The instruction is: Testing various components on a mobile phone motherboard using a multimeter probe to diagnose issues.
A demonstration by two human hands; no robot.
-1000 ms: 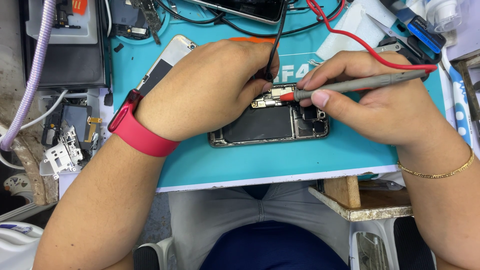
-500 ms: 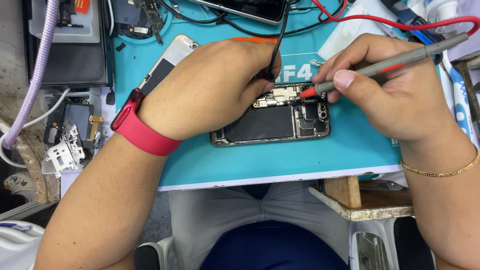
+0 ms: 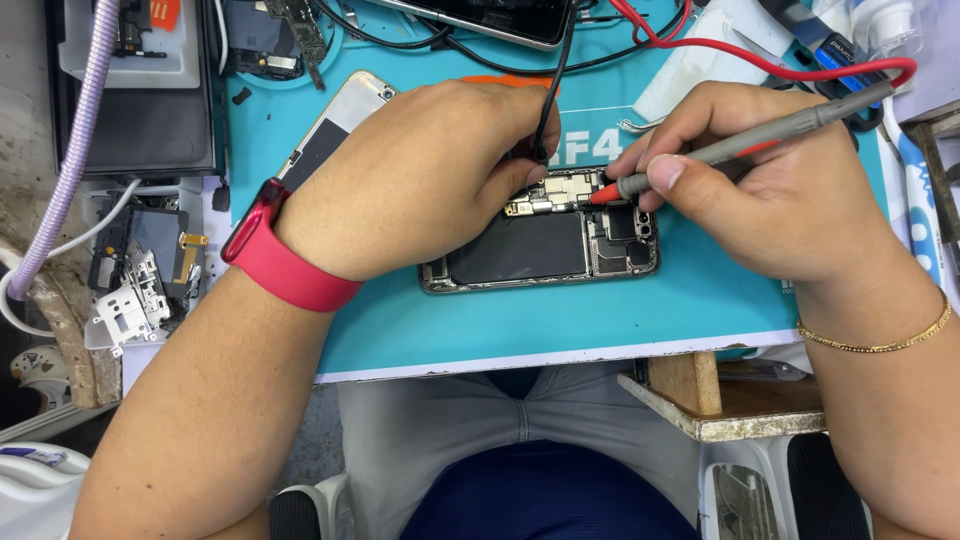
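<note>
I see loose phone parts (image 3: 130,290) at the left edge, beside the blue mat (image 3: 560,330). My left hand (image 3: 420,180) covers the opened phone (image 3: 545,245); its fingers (image 3: 520,165) pinch a black probe (image 3: 555,80). My right hand (image 3: 770,190) has its fingers closed around a grey probe (image 3: 750,140), its tip touching the phone.

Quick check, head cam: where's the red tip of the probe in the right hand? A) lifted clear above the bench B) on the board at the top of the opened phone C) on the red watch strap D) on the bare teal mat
B: the right hand holds the grey probe with its red tip down on the board area of the opened phone, beside the left hand.
</note>
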